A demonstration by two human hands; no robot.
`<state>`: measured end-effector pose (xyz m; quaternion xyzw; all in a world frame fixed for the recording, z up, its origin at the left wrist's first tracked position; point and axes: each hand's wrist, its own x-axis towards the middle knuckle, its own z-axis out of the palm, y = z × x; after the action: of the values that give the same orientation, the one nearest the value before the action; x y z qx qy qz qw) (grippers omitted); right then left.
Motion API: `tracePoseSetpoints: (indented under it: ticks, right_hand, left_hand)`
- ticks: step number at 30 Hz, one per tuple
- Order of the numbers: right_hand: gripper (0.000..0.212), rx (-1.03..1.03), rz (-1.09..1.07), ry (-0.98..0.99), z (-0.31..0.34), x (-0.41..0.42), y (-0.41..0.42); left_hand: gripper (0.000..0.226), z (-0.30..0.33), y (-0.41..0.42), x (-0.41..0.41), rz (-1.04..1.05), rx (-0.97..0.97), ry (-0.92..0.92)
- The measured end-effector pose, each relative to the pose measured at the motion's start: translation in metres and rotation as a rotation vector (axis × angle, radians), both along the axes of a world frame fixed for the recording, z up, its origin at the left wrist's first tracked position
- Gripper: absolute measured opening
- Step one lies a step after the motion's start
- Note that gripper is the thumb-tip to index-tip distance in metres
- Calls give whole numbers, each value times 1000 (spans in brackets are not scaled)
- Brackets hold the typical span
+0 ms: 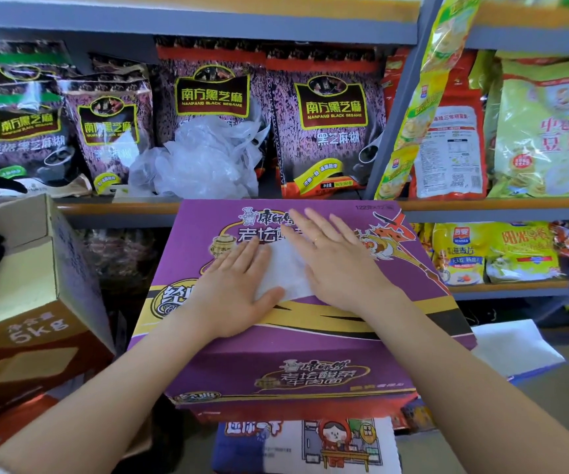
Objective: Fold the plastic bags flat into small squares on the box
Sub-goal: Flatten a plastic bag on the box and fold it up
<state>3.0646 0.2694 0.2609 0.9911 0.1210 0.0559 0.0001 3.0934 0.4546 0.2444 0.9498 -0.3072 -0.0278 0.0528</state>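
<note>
A brown cardboard carton (33,302) marked 5kg sits at the far left. Beside it stands the purple instant-noodle box (296,336). The left hand (232,289) lies flat on its lid, fingers straight and spread, pressing the left edge of a folded white plastic bag (288,268). The bag lies flat on the lid between both hands, seemingly squarish. The right hand (337,265), wearing a ring, presses its right side with straight fingers. Behind, crumpled clear plastic bags (204,155) rest on the shelf (481,205) among black sesame packets (327,124).
</note>
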Motion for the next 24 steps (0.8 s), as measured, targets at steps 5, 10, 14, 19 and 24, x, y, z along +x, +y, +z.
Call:
tracePoseSetpoints:
  ticks: [5, 10, 14, 19, 24]
  right_hand:
    - [51, 119, 89, 212, -14, -5, -9]
    - [49, 280, 13, 168, -9, -28, -45]
    - [61, 297, 11, 168, -8, -55, -99]
    - [96, 225, 207, 216, -13, -85, -178]
    - [45, 207, 381, -117, -45, -92, -243]
  left_hand:
    - [95, -1, -2, -13, -63, -175, 13]
    - [77, -1, -27, -37, -109, -218, -13]
    - [39, 3, -68, -48, -260, -285, -254]
    - [29, 11, -131, -62, -384, -244, -393]
    - [27, 12, -195, -88, -341, -324, -355]
